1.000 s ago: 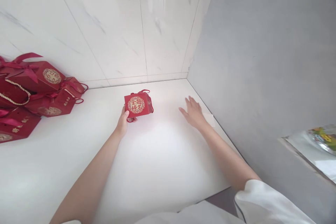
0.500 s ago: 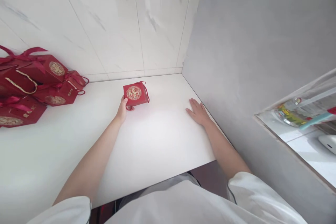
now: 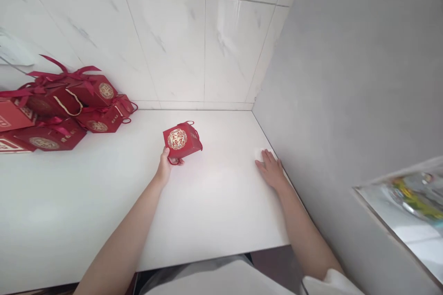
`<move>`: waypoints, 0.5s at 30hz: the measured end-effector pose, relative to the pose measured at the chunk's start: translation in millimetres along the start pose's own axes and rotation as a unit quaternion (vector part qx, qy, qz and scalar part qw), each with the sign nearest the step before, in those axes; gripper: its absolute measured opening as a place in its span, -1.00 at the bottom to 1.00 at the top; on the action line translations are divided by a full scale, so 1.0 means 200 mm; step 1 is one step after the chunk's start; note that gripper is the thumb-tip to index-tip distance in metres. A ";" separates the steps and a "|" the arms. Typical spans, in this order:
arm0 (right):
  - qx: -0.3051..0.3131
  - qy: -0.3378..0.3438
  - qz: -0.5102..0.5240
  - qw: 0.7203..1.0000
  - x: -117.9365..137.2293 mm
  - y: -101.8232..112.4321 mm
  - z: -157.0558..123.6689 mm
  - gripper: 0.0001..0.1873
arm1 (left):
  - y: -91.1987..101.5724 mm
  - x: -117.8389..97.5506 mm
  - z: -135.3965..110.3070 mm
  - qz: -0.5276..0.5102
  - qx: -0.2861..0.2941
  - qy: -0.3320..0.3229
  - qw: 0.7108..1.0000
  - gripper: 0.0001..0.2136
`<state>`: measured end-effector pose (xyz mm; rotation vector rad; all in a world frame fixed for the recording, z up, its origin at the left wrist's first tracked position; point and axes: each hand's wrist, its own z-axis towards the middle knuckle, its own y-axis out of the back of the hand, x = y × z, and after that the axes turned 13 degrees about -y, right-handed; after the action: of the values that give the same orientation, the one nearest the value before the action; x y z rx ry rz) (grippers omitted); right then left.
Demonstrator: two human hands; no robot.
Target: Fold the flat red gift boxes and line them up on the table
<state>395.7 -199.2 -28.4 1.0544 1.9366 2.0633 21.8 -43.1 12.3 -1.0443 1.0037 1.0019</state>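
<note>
My left hand [image 3: 164, 164] is closed on a small red gift box [image 3: 177, 139] with a round gold emblem and Chinese characters on its face. The thumb lies at the box's lower left corner, and the other fingers are mostly hidden beneath. The box is tilted, showing its right side; thin red cord loops hang from it. My right hand [image 3: 271, 169] lies palm down on the white table [image 3: 207, 212] near the grey wall, its fingers somewhat spread. A pale patch shows beside its fingertips; I cannot tell what it is.
Several dark red gift boxes [image 3: 65, 133] with ribbons and cords are heaped at the left against the tiled wall [image 3: 166, 55]. A grey wall [image 3: 339, 83] borders the table on the right. A ledge [image 3: 398, 221] with a blurred, colourful packet stands at far right.
The view has shifted, bringing more of the box heap in at the left. The held box has tilted so more of its right side shows. My right hand still rests on the table.
</note>
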 end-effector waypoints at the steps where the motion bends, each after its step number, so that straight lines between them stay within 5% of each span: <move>1: -0.013 -0.002 0.015 1.000 0.01 0.00 -0.01 -0.27 | 0.00 0.00 0.00 -0.001 0.000 0.005 1.000 -0.47; 5: -0.062 0.030 0.107 0.992 0.10 0.01 -0.12 -0.36 | 0.00 -0.03 -0.02 -0.006 -0.001 0.031 1.000 -0.40; 15: 0.028 0.065 0.231 0.970 0.26 -0.06 -0.21 -0.63 | 0.04 -0.05 -0.04 0.001 -0.033 0.072 0.997 -0.29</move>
<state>329.0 -204.3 -16.3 1.5441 1.9626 2.3700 11.2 -51.9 18.9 -1.1829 1.0950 0.9775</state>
